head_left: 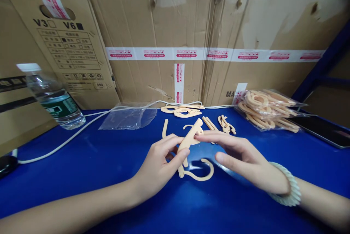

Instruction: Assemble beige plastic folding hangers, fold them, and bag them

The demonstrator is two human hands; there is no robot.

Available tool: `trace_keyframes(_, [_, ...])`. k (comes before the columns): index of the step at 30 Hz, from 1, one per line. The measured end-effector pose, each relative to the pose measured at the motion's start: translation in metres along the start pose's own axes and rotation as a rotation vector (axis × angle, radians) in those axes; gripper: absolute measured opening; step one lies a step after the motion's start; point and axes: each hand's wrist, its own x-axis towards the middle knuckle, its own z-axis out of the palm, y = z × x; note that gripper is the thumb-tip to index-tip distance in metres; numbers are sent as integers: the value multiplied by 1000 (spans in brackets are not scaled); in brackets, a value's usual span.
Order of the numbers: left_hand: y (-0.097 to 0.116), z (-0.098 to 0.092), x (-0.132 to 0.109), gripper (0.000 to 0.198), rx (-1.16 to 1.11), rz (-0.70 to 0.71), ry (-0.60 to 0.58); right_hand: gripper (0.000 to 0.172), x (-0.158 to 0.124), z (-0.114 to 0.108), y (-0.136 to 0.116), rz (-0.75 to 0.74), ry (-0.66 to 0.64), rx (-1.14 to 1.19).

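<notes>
My left hand [157, 164] is closed on a beige plastic folding hanger [188, 140], with the thumb on its near face. The piece is tilted, its upper end leaning right. Below it a curved hook [209, 175] sticks out to the right. My right hand [243, 155] is open, thumb apart from the fingers. Its index fingertip is at the upper part of the hanger, seemingly touching it. Just beyond the hands lie a loose beige arm [164, 128], several straight strips [210, 124] and small hook pieces [226, 124].
Beige hangers [187, 112] lie at the back of the blue table [109, 190]. Bagged hanger parts [268, 110] are piled at right beside a dark phone [325, 130]. A clear plastic bag [127, 117], a white cable [68, 141] and a water bottle [54, 99] are left. Cardboard boxes [153, 81] stand behind.
</notes>
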Motion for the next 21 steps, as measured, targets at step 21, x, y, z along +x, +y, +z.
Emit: trace_keyframes(21, [-10, -1, -2, 25, 1047, 768, 3, 42, 0, 19, 6, 523, -222, 382])
